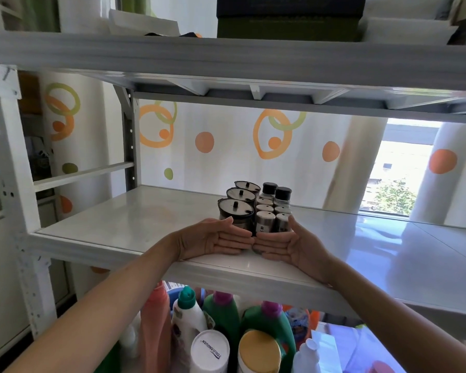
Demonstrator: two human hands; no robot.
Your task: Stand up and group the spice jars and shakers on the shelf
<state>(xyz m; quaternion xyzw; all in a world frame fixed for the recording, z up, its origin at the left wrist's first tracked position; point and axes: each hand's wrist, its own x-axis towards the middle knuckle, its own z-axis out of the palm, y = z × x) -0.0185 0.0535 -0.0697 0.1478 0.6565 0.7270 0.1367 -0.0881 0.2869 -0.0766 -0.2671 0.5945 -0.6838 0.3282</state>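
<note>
Three dark-lidded spice jars (236,211) stand upright in a row on the white shelf (119,224). Right beside them stand several small metal-topped shakers (265,220), with two black-capped bottles (276,196) behind. All are packed into one tight cluster near the shelf's front edge. My left hand (215,238) lies flat, fingers together, against the front of the jars. My right hand (283,243) presses the same way against the front and right side of the shakers. Fingertips of both hands nearly meet. Neither hand grips anything.
The shelf board above (226,55) hangs low over the cluster. Detergent bottles (226,327) crowd the level below. A spotted curtain (213,146) hangs behind, and a window (398,181) shows at the right. The shelf surface extends bare to both sides.
</note>
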